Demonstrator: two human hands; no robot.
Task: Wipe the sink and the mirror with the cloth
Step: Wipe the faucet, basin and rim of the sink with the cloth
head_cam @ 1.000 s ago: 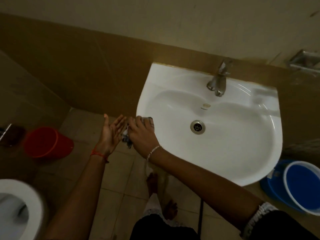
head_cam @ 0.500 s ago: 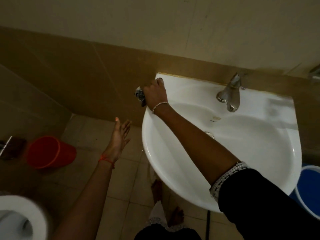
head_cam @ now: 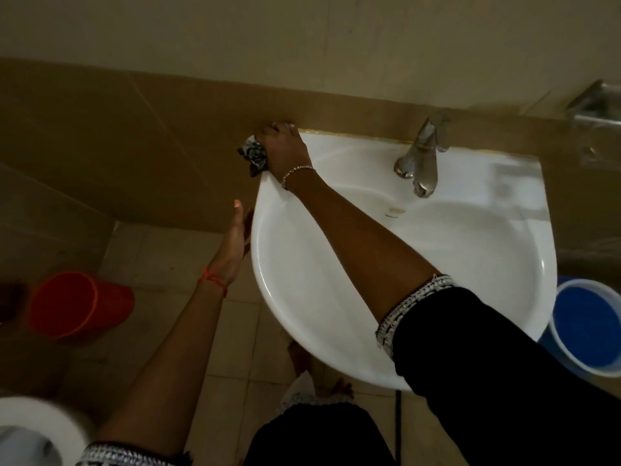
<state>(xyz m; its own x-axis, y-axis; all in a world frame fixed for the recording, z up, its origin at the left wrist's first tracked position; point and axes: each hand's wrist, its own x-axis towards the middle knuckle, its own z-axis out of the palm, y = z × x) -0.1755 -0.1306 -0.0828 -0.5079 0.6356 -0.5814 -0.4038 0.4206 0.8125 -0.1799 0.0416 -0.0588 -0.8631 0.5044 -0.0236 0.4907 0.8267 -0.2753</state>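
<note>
A white wall-hung sink [head_cam: 470, 264] fills the middle and right of the view, its back edge set against a band of brown wall tiles [head_cam: 134, 146]. Read the basin as a clock face with its back edge at twelve: the metal tap [head_cam: 420, 163] stands at about twelve, spout pointing down into the bowl. The right hand [head_cam: 285, 149] reaches across the bowl to about eleven o'clock, at the rear left corner where the rim meets the tiles. Its fingers are curled tight around a crumpled dark patterned cloth [head_cam: 254, 155], and part of the cloth bunches out past the rim on the hand's outer side. A thin bracelet [head_cam: 295, 171] sits on that wrist, and the forearm crosses over the basin. The left hand [head_cam: 235, 237] is at about nine o'clock, just outside the sink's left rim. It is released, with fingers straight and pointing up toward the wall, grasping nothing. Whether it touches the rim I cannot tell. A red thread [head_cam: 213, 280] circles its wrist. On the tiled floor [head_cam: 161, 264] a red bucket [head_cam: 77, 304] stands well off at about eight o'clock, and the white edge of a toilet [head_cam: 30, 428] shows beyond it at seven. A blue bucket [head_cam: 588, 327] sits near the sink at four o'clock. A metal holder [head_cam: 594, 102] is fixed to the wall at about two. Bare feet [head_cam: 302, 358] show on the floor under the front rim at six.
</note>
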